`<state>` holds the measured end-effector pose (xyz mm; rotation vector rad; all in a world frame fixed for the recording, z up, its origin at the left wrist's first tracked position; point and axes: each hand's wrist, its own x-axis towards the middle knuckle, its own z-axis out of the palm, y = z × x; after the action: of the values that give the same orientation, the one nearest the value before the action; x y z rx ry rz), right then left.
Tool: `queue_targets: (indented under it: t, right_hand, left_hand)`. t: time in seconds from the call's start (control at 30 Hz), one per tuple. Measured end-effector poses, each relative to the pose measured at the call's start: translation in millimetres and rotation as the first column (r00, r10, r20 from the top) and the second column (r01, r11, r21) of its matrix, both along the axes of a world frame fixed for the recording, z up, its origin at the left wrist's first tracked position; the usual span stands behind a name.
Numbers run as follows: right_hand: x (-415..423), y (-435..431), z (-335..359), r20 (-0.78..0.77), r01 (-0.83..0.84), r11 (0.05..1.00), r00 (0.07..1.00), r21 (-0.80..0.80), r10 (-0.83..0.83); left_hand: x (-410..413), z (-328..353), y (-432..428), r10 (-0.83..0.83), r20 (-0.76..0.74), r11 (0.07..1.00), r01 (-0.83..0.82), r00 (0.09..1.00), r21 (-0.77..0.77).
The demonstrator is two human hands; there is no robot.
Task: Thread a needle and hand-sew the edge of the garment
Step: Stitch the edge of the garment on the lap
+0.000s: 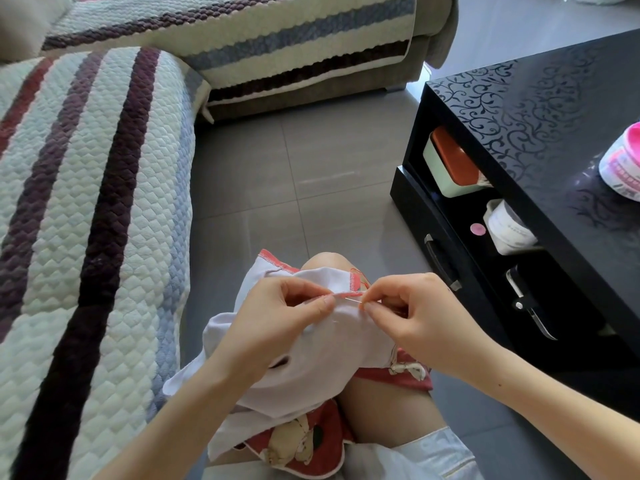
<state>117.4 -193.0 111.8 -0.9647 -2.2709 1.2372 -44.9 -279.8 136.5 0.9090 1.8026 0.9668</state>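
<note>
I pinch the limp white cotton garment (332, 344) beside its red-stitched edge (348, 293) with my left hand (277, 327); my right hand (412, 313) has its grip clenched on the thin, slippery steel needle (353, 300).

Illumination is bright, even daylight with soft, faint shadows. Glare appears on the glossy black counter (540, 109) top and as a pale streak on the floor (311, 161) tiles. Wide-angle distortion bends straight edges near the frame borders; detail is slightly soft throughout.

no readable text, pink-and-white tub (623, 164) label blurred, white jar (509, 230) print too small to read
</note>
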Motion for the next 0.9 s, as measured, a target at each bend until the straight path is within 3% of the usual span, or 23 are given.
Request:
queue_targets:
  t: [0.6, 0.9]
  right_hand:
    - [-4, -5, -2, 0.07, -0.028, 0.995, 0.997, 0.095, 0.022]
    - [1, 9, 7, -0.041, -0.063, 0.969, 0.998, -0.241, 0.055]
  left_hand:
    - [4, -3, 0, -0.098, 0.017, 0.995, 0.098, 0.995, 0.0]
    - [3, -6, 1, 0.033, 0.077, 0.996, -0.026, 0.997, -0.09]
